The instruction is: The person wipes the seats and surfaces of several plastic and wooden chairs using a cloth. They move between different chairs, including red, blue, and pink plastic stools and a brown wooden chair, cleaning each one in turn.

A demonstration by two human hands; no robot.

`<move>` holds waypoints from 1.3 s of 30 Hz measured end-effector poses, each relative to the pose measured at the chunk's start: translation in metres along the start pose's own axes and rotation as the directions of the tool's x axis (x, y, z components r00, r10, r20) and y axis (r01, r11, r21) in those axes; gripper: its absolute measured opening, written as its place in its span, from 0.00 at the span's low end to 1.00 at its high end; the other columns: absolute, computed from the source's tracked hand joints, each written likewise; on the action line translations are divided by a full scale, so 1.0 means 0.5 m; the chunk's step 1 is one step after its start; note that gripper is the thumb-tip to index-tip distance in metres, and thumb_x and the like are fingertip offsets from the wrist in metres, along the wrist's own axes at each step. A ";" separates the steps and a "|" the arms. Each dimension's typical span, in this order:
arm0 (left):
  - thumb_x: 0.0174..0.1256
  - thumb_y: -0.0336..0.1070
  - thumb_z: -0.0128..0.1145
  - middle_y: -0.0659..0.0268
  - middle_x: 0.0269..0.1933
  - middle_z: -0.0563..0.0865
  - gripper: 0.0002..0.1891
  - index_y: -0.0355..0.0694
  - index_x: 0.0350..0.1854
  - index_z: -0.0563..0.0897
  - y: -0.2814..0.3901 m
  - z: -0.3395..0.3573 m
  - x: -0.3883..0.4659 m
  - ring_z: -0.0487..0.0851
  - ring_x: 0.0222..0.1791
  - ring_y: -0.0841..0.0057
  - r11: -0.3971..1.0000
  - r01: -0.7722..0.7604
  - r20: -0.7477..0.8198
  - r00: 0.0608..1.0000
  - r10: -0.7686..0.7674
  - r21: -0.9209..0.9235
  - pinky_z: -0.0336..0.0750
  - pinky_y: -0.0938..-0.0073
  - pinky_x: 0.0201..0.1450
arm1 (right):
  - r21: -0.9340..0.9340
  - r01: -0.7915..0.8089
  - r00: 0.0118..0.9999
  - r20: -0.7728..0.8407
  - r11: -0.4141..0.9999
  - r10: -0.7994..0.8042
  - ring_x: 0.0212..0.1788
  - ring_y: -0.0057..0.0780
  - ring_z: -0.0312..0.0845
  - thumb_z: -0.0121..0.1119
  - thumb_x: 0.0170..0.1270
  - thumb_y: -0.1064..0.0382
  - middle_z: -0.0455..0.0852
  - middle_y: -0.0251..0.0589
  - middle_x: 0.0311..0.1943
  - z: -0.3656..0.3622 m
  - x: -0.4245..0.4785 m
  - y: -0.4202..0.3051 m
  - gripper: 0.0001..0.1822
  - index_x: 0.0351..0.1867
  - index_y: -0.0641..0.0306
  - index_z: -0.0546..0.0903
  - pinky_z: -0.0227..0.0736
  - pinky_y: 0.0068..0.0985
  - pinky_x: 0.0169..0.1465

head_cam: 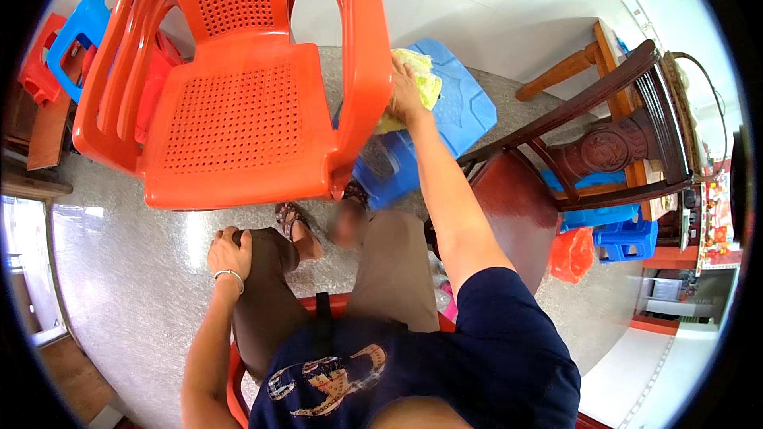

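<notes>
Before me stands a stack of orange plastic armchairs [232,113] with perforated seats and backs. My right hand [407,92] is at the outer side of the stack's right armrest, holding a yellow-and-white cloth [428,86]. The armrest hides some of its fingertips. Behind that hand, a blue plastic stool [462,101] stands on the floor. My left hand [229,256] rests on my left knee with its fingers spread, holding nothing. A light bracelet circles that wrist.
At my right is a dark wooden chair [524,214] with a carved back, beside a wooden table [617,80]. A red plastic bag [571,255] and a blue stool [629,238] lie beyond. More plastic stools [80,36] stand at far left. A pale wall [477,6] rises behind.
</notes>
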State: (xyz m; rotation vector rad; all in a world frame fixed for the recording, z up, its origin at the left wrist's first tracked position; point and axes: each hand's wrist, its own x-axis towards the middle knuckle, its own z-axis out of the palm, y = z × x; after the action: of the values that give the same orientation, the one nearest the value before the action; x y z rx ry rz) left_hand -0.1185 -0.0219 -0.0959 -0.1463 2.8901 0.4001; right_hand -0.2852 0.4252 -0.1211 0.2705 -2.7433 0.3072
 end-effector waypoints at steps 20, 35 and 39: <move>0.61 0.50 0.55 0.48 0.44 0.85 0.19 0.41 0.43 0.86 -0.023 0.003 0.013 0.83 0.44 0.49 0.998 0.053 -0.001 0.999 -0.054 -0.035 0.76 0.54 0.50 | -0.122 -0.616 0.783 0.022 0.779 0.622 0.71 0.46 0.60 0.31 0.72 0.37 0.67 0.47 0.69 -0.150 -0.153 0.256 0.31 0.70 0.44 0.67 0.51 0.49 0.70; 0.63 0.52 0.52 0.45 0.45 0.85 0.21 0.38 0.44 0.85 -0.003 0.003 -0.010 0.83 0.46 0.50 1.000 0.002 -0.018 1.000 -0.002 -0.021 0.76 0.56 0.52 | -0.146 -0.560 0.810 0.111 0.815 0.576 0.76 0.56 0.44 0.35 0.64 0.24 0.56 0.58 0.73 -0.170 -0.252 -0.074 0.42 0.72 0.47 0.65 0.37 0.58 0.72; 0.63 0.52 0.53 0.44 0.45 0.85 0.22 0.39 0.45 0.85 0.000 0.005 -0.016 0.83 0.46 0.49 1.000 -0.002 -0.049 0.999 0.003 0.014 0.76 0.56 0.52 | -0.195 -0.416 0.882 0.148 0.888 0.446 0.76 0.60 0.40 0.44 0.58 0.22 0.51 0.61 0.74 -0.178 -0.261 -0.144 0.47 0.73 0.47 0.61 0.34 0.59 0.72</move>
State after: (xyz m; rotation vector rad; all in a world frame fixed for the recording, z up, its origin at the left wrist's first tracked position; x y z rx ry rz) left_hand -0.1101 -0.0209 -0.0962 -0.1522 2.9406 0.3821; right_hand -0.1199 0.3971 -0.0767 -0.3865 -2.9754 0.1817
